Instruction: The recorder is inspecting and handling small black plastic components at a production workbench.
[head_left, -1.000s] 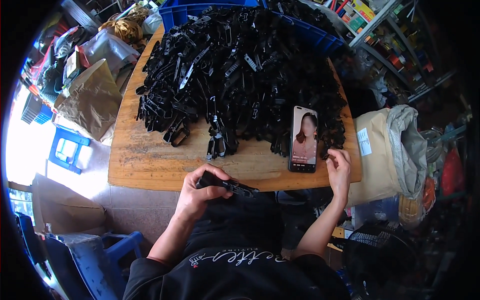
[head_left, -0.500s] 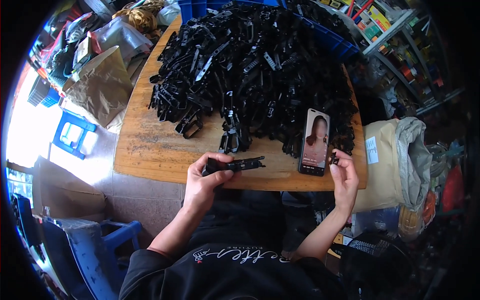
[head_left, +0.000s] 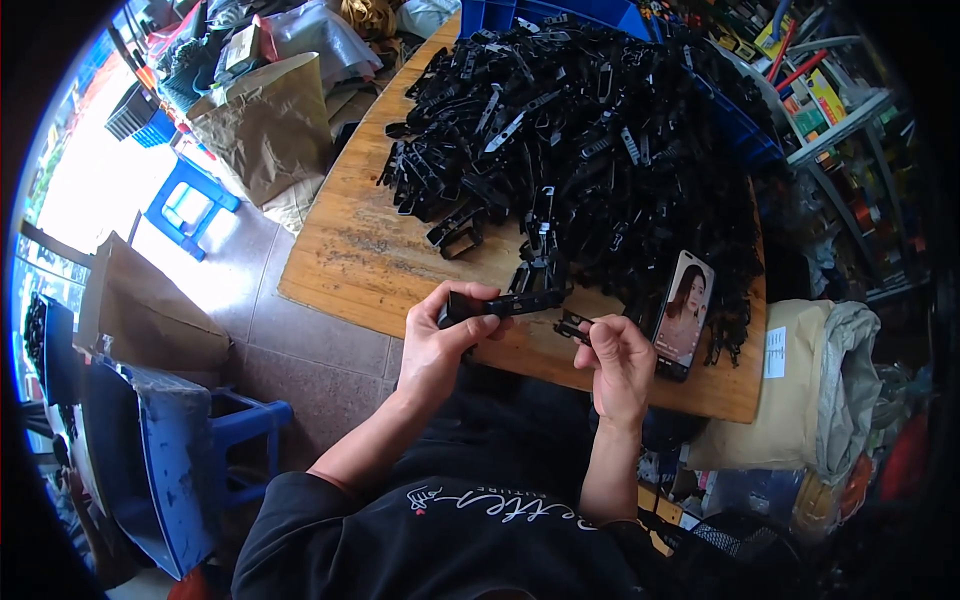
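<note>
My one head-worn fisheye looks steeply down from close above the table's (head_left: 380, 270) near edge, its rim bending straight lines.

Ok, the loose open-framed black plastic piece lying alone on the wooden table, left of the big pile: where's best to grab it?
Take the open-framed black plastic piece by its near side bar, coming from the person's left, over bare wooden table. That side looks clear; the big pile of black plastic parts crowds its right. The left hand is nearer, though it already holds a long black plastic part.
</note>
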